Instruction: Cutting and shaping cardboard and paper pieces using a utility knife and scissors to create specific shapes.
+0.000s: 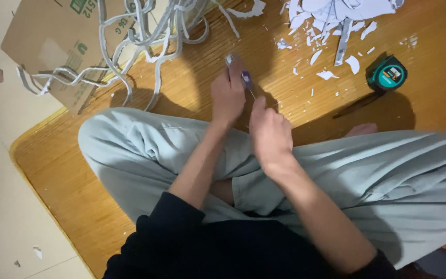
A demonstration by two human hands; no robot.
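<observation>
Frame centre: left hand (227,95) pinches a small purple-handled tool (245,78); right hand (269,132) curls shut beside it, contents not discernible. White paper scraps (331,20) and tangled strips (150,36) already heaped at top; teal tape measure (386,74) idle upper right.

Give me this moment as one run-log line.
left hand: grips purple-handled tool | right hand: closed beside its thin metal tip | tape measure: on mat | paper scraps: scattered

Left hand (227,95) fisted, right hand (269,129) curled — close together, forearms converging
</observation>
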